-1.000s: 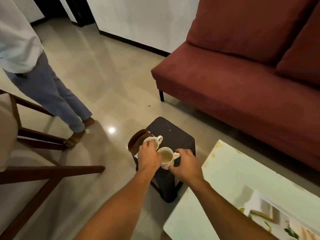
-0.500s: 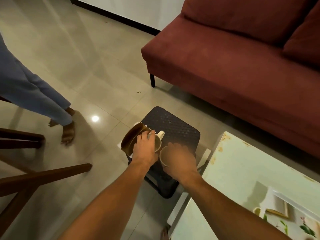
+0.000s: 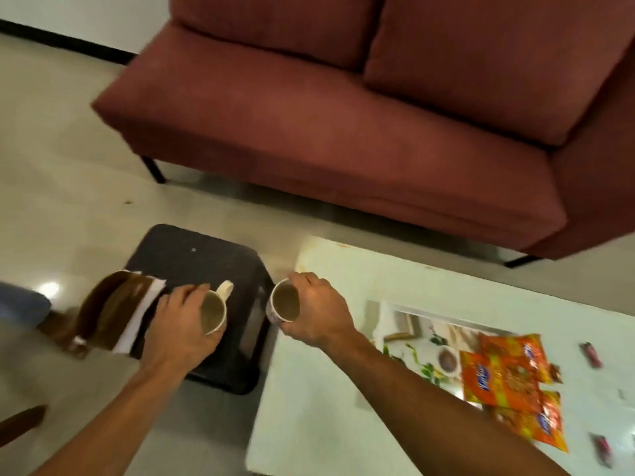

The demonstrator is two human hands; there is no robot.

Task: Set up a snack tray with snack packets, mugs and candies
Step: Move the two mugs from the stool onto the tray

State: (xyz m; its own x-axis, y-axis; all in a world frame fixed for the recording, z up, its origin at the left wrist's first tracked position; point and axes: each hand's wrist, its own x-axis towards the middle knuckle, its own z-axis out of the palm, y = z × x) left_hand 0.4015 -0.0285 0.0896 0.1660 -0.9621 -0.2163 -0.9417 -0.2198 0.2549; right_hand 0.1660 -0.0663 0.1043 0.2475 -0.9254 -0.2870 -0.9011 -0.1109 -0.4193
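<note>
Looking down from the head camera, the one view:
Left hand: the left hand (image 3: 178, 324) sits at lower left of centre, fingers wrapped around a white mug (image 3: 213, 312), clamped on its side.
Left mug: upright, its handle pointing to the upper right of the frame, a brownish inside showing; it is over the black stool (image 3: 192, 259), and whether it touches the stool top I cannot tell.
Right hand: the right hand (image 3: 314, 309) sits just right of centre, fingers closed around a second mug (image 3: 284, 302) from its right side.
Right mug: upright, mouth open to the camera with a brown inside, held over the gap between the stool and the left edge of the pale table (image 3: 326, 389).
Stool: dark, square-topped, on the tiled floor (image 3: 62, 187) in the lower left middle of the frame.
Brown bag: a brown bag (image 3: 110, 310) with a white paper strip beside it lies on the stool's left edge, just beside the left hand.
Snack packets: orange snack packets (image 3: 508, 376) lie overlapping at the lower right, on the tray (image 3: 405, 317) with a printed pattern that rests on the table.
Candies: small red candies (image 3: 591, 353) lie on the table at the far right, near the packets; blurred.
Sofa: a dark red sofa (image 3: 343, 125) fills the upper half of the frame.
</note>
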